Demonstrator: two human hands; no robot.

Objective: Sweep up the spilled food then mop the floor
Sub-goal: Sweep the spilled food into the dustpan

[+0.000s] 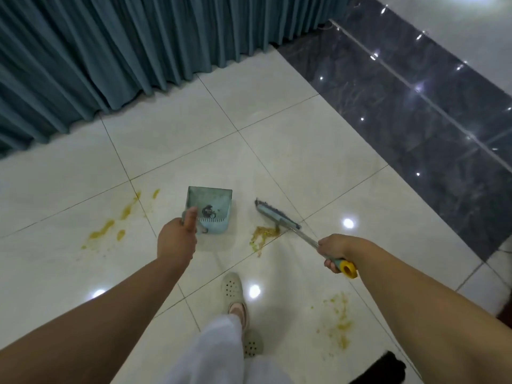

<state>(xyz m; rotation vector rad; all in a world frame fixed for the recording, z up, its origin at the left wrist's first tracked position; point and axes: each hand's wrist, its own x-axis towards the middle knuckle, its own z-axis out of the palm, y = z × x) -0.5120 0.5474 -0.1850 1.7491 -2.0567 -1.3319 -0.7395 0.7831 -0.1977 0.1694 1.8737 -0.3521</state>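
Head view: left hand (177,239) grips dustpan (211,210), right hand (333,252) clasps broom (277,216) beside the spilled food (263,235); sweeping step, next push it into the pan.

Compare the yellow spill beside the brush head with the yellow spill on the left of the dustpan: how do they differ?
The spill beside the brush head is one dense, grainy patch, touching the brush head; the left spill is several separate smooth blobs, with no tool near it. The first lies between the dustpan and the brush; the second stretches along a tile joint. Both are yellow and lie unswept on white tiles.
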